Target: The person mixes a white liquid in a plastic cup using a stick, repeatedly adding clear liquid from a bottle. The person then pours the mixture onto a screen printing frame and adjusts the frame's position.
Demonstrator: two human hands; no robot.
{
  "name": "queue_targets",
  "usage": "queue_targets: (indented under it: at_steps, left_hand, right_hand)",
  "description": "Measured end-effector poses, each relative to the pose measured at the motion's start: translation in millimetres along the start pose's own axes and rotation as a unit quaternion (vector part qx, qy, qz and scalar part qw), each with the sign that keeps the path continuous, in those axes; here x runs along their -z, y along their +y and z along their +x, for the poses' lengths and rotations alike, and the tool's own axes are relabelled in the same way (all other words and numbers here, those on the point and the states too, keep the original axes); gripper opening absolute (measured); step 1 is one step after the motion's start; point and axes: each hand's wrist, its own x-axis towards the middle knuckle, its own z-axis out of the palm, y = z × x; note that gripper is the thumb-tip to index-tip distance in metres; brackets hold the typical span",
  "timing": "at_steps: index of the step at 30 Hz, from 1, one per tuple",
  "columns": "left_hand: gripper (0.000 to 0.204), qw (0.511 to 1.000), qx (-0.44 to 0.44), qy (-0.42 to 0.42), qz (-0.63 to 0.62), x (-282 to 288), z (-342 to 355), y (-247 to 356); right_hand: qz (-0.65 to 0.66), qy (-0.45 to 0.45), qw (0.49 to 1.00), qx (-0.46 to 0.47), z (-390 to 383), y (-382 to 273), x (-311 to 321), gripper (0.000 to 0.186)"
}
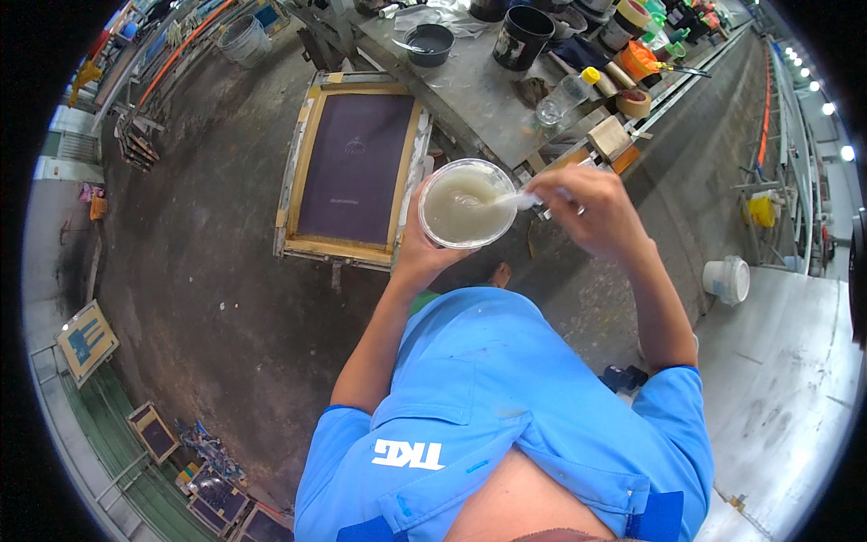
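Observation:
My left hand (423, 256) is wrapped round the side of a clear round plastic tub (469, 245), held up in front of my body. Inside it is a thick, pale greyish-white paste (452, 210), swirled at its middle. Between the fingers of my right hand (589, 210) is a white plastic spoon (515, 200), reaching over the tub's right rim with its end in the paste. A screen-printing frame (352, 172) with dark mesh and a tan border stands beyond the tub, to its left.
A worktable (470, 99) at the far side carries a black bowl (429, 45), a black bucket (523, 38), a clear bottle with a yellow cap (567, 98) and tape rolls. A white bucket (726, 280) stands at right. More frames (88, 343) lean along the left.

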Motion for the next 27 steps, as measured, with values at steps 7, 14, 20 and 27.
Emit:
queue_targets:
  at_steps: [7,14,20,27]
  left_hand:
    - [0.115,1.0,-0.016,-0.009,0.013,-8,0,2]
    - [0.117,1.0,-0.007,-0.008,0.003,-8,0,-6]
    - [0.115,1.0,-0.006,0.006,0.017,1,0,1]
    - [0.114,0.998,-0.004,-0.022,0.059,-2,6,5]
  right_hand:
    - [-0.004,0.072,0.997,-0.006,5,6,-8,0.018]
    - [0.098,-0.017,0.993,-0.056,-13,-13,-13,0.015]
    - [-0.016,0.044,0.999,-0.005,-9,1,-2,0.018]
    - [0.009,0.082,0.997,-0.003,-5,-8,-17,0.022]
